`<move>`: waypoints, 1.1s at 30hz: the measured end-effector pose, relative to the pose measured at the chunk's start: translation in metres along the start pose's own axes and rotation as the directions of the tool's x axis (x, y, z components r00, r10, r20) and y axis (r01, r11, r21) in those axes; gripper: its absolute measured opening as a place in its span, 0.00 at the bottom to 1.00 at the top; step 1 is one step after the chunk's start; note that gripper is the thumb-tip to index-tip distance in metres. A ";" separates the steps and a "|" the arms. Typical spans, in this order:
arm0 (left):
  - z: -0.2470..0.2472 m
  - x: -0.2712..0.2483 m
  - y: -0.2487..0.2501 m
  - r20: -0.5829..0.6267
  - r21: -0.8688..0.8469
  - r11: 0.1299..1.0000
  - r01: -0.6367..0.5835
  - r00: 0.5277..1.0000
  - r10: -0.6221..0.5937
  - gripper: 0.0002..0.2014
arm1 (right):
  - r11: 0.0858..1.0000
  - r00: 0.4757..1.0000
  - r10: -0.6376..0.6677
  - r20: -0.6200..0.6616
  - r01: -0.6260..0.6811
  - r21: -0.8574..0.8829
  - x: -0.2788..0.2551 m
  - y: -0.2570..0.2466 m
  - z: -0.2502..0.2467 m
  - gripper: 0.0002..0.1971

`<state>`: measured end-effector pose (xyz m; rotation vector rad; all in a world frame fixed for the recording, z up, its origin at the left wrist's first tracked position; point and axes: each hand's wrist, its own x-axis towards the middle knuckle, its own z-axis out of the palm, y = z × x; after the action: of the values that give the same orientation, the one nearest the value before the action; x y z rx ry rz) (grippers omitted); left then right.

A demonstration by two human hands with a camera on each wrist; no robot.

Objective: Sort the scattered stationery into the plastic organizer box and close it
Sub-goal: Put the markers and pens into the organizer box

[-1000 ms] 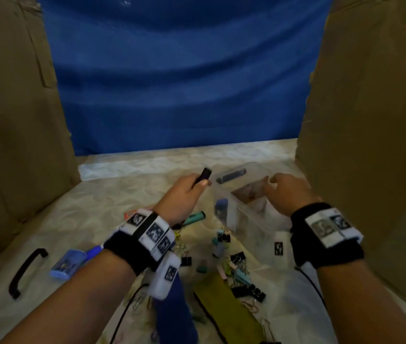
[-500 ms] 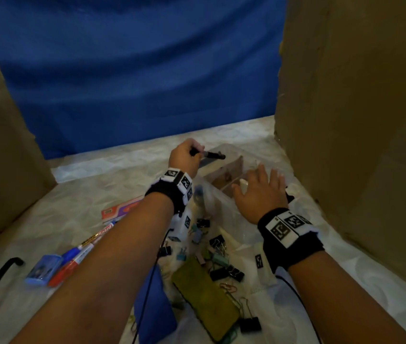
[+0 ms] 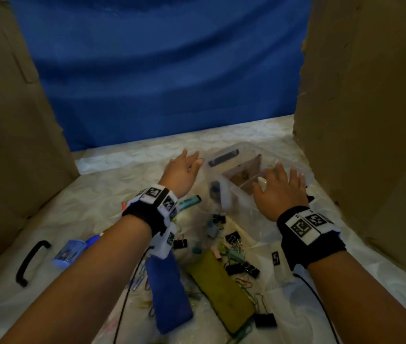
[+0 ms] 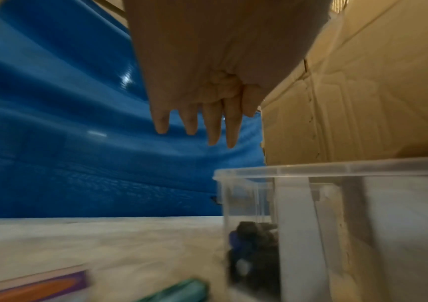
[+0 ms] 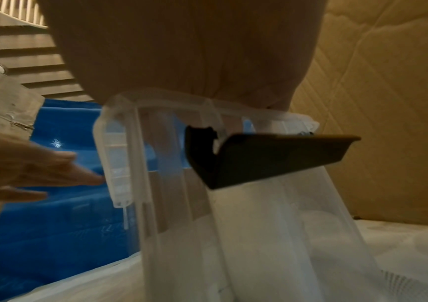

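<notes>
The clear plastic organizer box (image 3: 231,194) stands open at the middle back of the table. A black marker (image 3: 223,158) lies in its far compartment, and dark small items (image 4: 254,245) fill the near left one. My left hand (image 3: 187,161) hovers at the box's left corner, fingers (image 4: 214,126) straight and empty. My right hand (image 3: 281,184) lies flat over the box's near right rim with fingers spread. In the right wrist view the box (image 5: 181,183) shows a black latch (image 5: 259,157) hanging below my palm. Binder clips (image 3: 241,268) and a teal marker (image 3: 189,202) lie loose in front.
A green pouch (image 3: 221,289), a blue pouch (image 3: 168,291), paper clips (image 3: 244,284), a blue box (image 3: 69,252) and a black handle (image 3: 32,261) lie on the pale tabletop. Cardboard walls (image 3: 370,120) stand left and right, with a blue sheet (image 3: 159,83) behind.
My left hand let go of the black marker, which now lies in the box's far compartment, and moved to the box's left side with fingers opened. The right hand stayed on the box.
</notes>
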<state>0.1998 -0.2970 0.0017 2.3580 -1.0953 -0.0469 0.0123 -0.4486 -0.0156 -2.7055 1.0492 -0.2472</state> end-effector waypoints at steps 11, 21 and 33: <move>-0.052 -0.156 -0.094 -0.014 -0.051 0.979 0.196 0.980 -0.197 0.12 | 0.991 0.985 -0.135 -0.106 0.133 -0.024 -0.027 -0.037 -0.013 0.28; -0.041 -0.162 -0.134 -0.008 0.323 0.825 0.464 0.873 -0.488 0.21 | 0.897 0.836 -0.428 0.343 0.441 0.045 0.000 -0.166 0.058 0.23; -0.032 -0.118 -0.153 0.068 0.500 0.743 0.444 0.836 -0.544 0.20 | 0.795 0.808 -0.393 0.439 0.539 -0.278 0.055 -0.165 0.109 0.20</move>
<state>0.2352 -0.1168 -0.0664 3.0987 -0.5564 -0.2589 0.1840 -0.3509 -0.0712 -3.1640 0.3121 0.4259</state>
